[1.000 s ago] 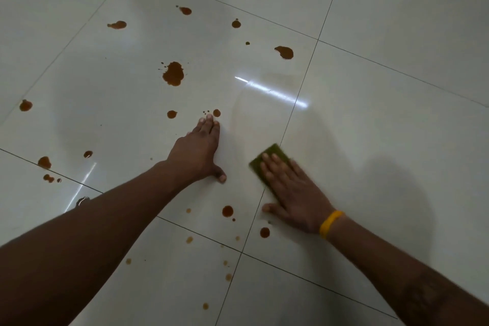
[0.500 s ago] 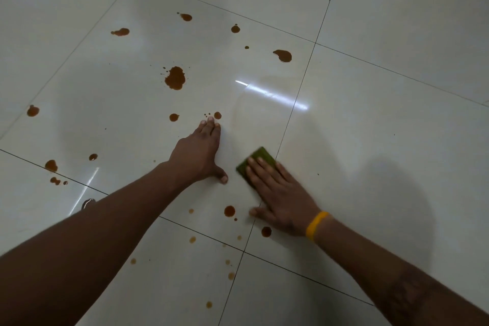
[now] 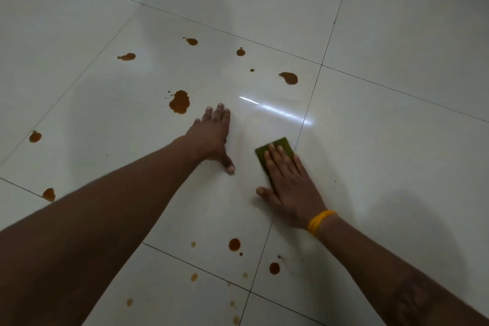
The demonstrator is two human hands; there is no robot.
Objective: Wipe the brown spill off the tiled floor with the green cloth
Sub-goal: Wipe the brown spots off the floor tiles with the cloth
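Note:
Brown spill drops are scattered over the white tiled floor (image 3: 383,153). The largest blot (image 3: 179,102) lies just left of my left hand's fingertips. Another blot (image 3: 289,78) sits farther off to the right. Smaller drops (image 3: 234,244) lie near my arms. My right hand (image 3: 289,182), with a yellow wristband, presses flat on the green cloth (image 3: 275,147), fingers straight; the cloth's far end shows beyond the fingertips. My left hand (image 3: 211,135) rests flat on the tile beside it, fingers straight, thumb spread.
Dark grout lines (image 3: 312,92) cross the glossy floor. A bright light streak (image 3: 277,110) reflects just beyond the cloth. More brown drops (image 3: 35,136) sit at the far left, and one (image 3: 126,56) lies at the back.
My right hand has slid the green cloth forward and slightly right, away from the near drops. The view has tilted, so the floor pattern sits lower. The small drops by my left fingertips are no longer seen.

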